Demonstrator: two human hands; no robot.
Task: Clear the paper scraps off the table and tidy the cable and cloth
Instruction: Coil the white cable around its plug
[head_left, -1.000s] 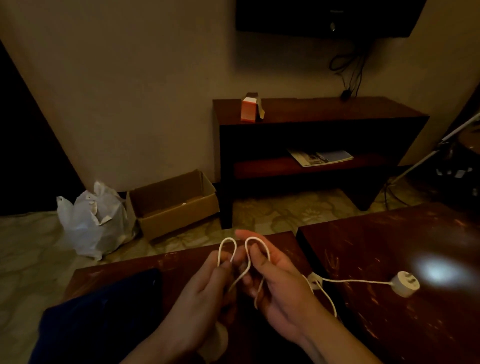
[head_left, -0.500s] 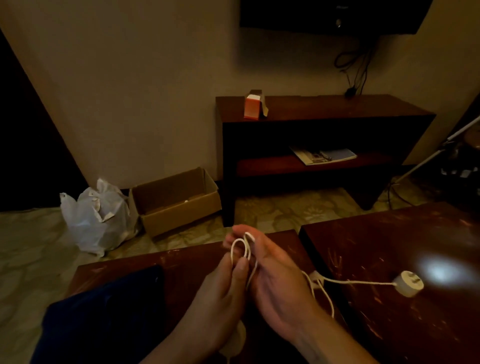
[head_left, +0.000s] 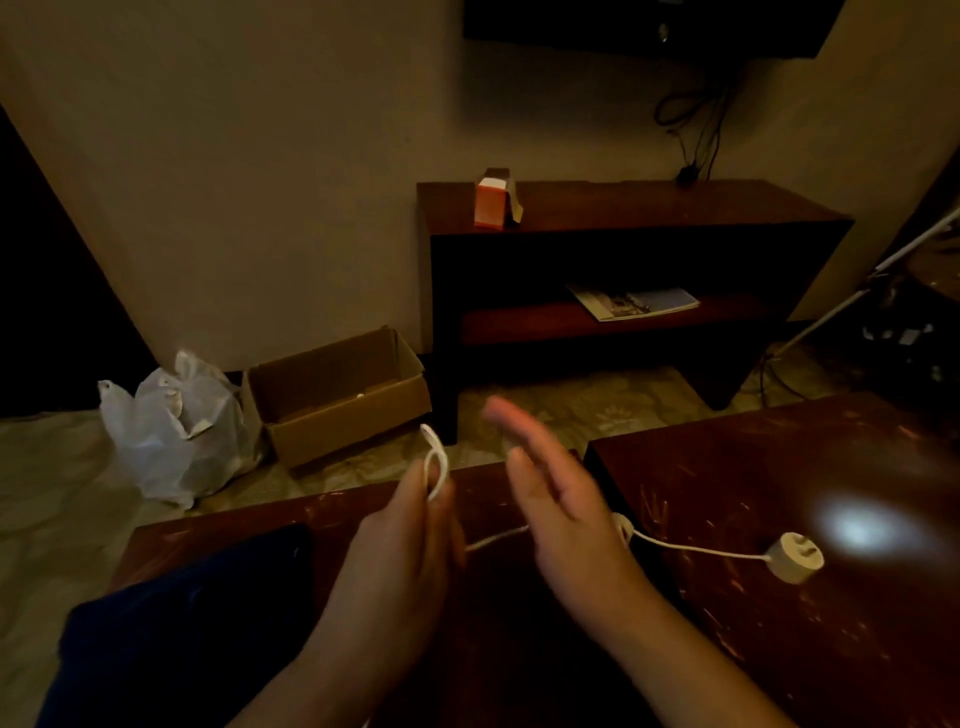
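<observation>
A thin white cable (head_left: 691, 548) runs across the dark wooden table (head_left: 779, 649) to a round white puck (head_left: 795, 558) at its end. My left hand (head_left: 400, 551) pinches folded loops of the cable, which stick up above my fingertips near the table's far edge. My right hand (head_left: 550, 499) is beside it with fingers straight and spread, blurred, holding nothing; the cable passes behind it. A dark blue cloth (head_left: 187, 623) lies on the table at the left, below my left forearm.
On the floor beyond the table stand an open cardboard box (head_left: 337, 400) and a white plastic bag (head_left: 171, 426). A dark low shelf unit (head_left: 623, 270) against the wall carries an orange carton (head_left: 491, 200) and a magazine (head_left: 634, 302).
My right hand let go of the cable loops and moved off to the right with fingers spread. My left hand alone keeps the loops, now pressed together.
</observation>
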